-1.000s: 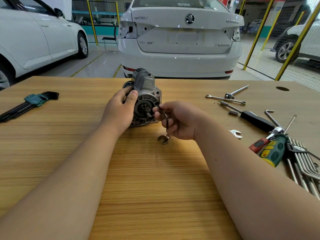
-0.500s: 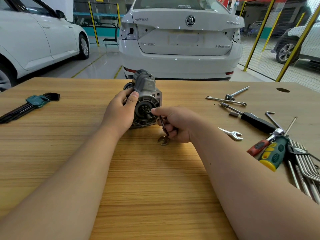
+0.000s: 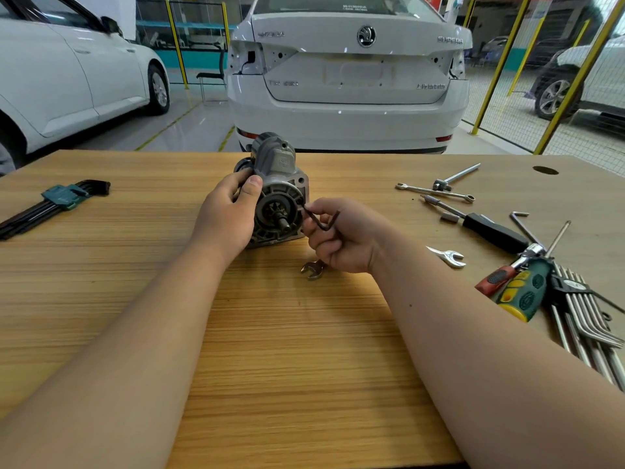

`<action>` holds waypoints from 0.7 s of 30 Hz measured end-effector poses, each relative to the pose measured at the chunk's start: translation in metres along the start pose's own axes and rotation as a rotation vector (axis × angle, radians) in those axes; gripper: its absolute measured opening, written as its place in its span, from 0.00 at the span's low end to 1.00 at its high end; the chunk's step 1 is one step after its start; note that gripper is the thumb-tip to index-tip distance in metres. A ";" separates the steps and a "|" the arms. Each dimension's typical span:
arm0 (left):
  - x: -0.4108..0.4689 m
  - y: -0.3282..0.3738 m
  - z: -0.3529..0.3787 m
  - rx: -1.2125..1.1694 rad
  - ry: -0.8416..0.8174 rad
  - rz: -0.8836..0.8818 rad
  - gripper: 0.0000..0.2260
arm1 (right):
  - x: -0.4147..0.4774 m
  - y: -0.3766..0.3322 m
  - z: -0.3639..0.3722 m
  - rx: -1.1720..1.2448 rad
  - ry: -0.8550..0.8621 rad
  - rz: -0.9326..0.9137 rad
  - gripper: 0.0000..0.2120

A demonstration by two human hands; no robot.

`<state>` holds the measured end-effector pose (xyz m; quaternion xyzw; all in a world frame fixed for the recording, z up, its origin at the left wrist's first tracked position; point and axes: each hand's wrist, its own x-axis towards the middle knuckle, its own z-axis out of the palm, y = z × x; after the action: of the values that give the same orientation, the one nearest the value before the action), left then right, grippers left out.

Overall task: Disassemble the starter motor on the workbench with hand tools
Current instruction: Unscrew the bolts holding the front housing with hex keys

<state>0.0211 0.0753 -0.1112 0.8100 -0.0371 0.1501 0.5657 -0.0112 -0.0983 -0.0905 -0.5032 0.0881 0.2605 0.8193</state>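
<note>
Bench (image 3: 304, 367): L hand (image 3: 225, 218) grips 1 starter (image 3: 280, 184), R hand (image 3: 341, 238) pinches 1 hex key (image 3: 318, 221).

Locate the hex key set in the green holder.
Head view: hex key set lies far left on the workbench, well left of the left hand gripping the starter motor.

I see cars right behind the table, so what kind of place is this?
Most likely a car repair workshop. A white car with its tail lights missing is parked indoors behind the wooden workbench, and a wrench and a screwdriver lie near a starter motor.
</note>
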 end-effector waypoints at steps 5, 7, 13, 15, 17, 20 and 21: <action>0.000 -0.001 0.000 0.000 -0.005 -0.004 0.18 | 0.006 0.003 0.006 -0.113 0.060 -0.035 0.07; 0.000 -0.001 0.000 -0.004 -0.002 -0.005 0.18 | 0.007 0.004 0.006 -0.156 0.078 -0.048 0.08; 0.000 -0.001 0.000 -0.002 -0.009 -0.009 0.18 | 0.007 0.005 0.005 -0.121 0.019 -0.054 0.07; 0.001 -0.001 0.000 -0.002 -0.009 -0.011 0.18 | 0.006 0.005 0.005 -0.092 0.016 -0.055 0.07; 0.001 -0.001 0.001 0.002 -0.001 -0.012 0.18 | 0.005 0.006 0.004 -0.018 0.016 -0.049 0.10; 0.000 -0.001 0.001 -0.012 0.001 -0.025 0.18 | 0.003 0.006 0.001 0.090 0.011 -0.051 0.12; 0.000 -0.002 0.001 -0.013 0.003 -0.026 0.18 | 0.002 0.005 0.000 0.104 0.010 -0.054 0.11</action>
<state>0.0220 0.0752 -0.1128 0.8065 -0.0269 0.1436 0.5728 -0.0116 -0.0957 -0.0953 -0.4634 0.0921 0.2310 0.8505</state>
